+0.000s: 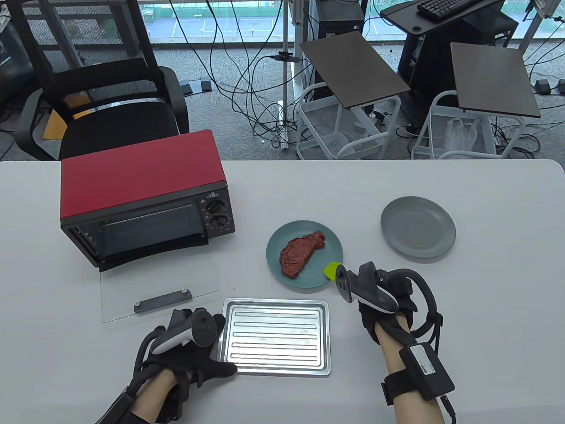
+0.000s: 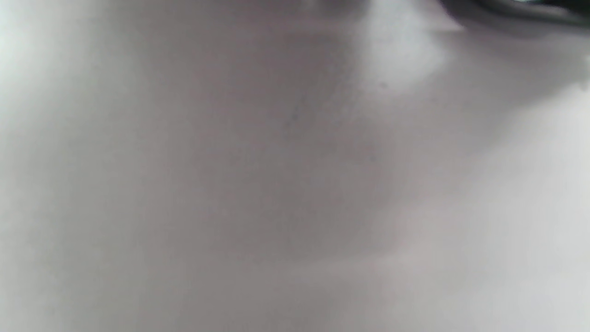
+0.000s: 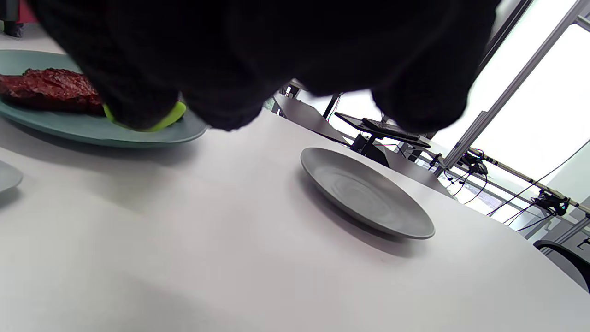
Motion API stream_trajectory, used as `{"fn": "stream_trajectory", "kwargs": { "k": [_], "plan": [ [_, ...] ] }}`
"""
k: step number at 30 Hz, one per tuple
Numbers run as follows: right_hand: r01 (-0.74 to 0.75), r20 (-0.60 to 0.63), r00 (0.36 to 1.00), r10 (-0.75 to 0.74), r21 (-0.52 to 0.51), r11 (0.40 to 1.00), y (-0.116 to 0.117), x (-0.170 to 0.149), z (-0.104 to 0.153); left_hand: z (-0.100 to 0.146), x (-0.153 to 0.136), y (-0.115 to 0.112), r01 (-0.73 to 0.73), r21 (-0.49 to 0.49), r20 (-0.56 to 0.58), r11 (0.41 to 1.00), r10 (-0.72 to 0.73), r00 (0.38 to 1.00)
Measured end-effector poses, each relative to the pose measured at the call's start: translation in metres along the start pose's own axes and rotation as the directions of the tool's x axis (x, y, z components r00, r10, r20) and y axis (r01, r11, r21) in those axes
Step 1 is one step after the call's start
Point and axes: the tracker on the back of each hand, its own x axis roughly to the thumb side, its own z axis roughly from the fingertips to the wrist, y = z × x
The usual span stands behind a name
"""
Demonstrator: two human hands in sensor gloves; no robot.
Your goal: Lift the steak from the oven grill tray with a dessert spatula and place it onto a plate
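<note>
The red steak (image 1: 301,252) (image 3: 50,90) lies on the teal plate (image 1: 278,260) (image 3: 92,131) in the middle of the table. My right hand (image 1: 379,304) (image 3: 258,55) grips the lime-green dessert spatula (image 1: 332,270) (image 3: 161,121), whose blade tip rests at the teal plate's right rim, clear of the steak. The silver oven grill tray (image 1: 277,336) lies bare at the table's front. My left hand (image 1: 194,349) holds the tray's left edge, thumb at its front left corner. The left wrist view shows only blurred white tabletop.
A second, grey plate (image 1: 417,226) (image 3: 366,192) sits to the right of the teal one with nothing on it. A red toaster oven (image 1: 141,194) stands at the left, its glass door (image 1: 159,282) folded down flat toward the tray.
</note>
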Motion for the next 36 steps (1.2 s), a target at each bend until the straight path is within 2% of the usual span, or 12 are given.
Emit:
{"fn": "stream_trajectory", "kwargs": {
  "k": [11, 18, 22, 25, 36],
  "plan": [
    [0.131, -0.108, 0.983, -0.152, -0.176, 0.976, -0.022, -0.055, 0.016, 0.0, 0.0, 0.0, 0.002, 0.0, 0.004, 1.0, -0.002, 1.0],
    [0.201, -0.205, 0.93, -0.306, -0.415, 0.888, -0.022, -0.09, 0.014, 0.0, 0.0, 0.0, -0.003, 0.0, 0.005, 1.0, 0.003, 1.0],
    [0.257, -0.253, 0.876, -0.41, -0.475, 0.842, -0.01, -0.109, 0.004, 0.0, 0.0, -0.001, -0.004, 0.001, 0.004, 1.0, 0.004, 1.0],
    [0.29, -0.321, 0.821, -0.472, -0.478, 0.829, 0.007, -0.121, -0.007, 0.0, 0.0, -0.001, -0.004, 0.0, 0.005, 1.0, 0.004, 1.0],
    [0.336, -0.499, 0.714, -0.491, -0.372, 0.866, 0.067, -0.129, -0.047, -0.001, 0.0, -0.001, -0.004, 0.001, 0.01, 1.0, 0.004, 1.0]
  ]
}}
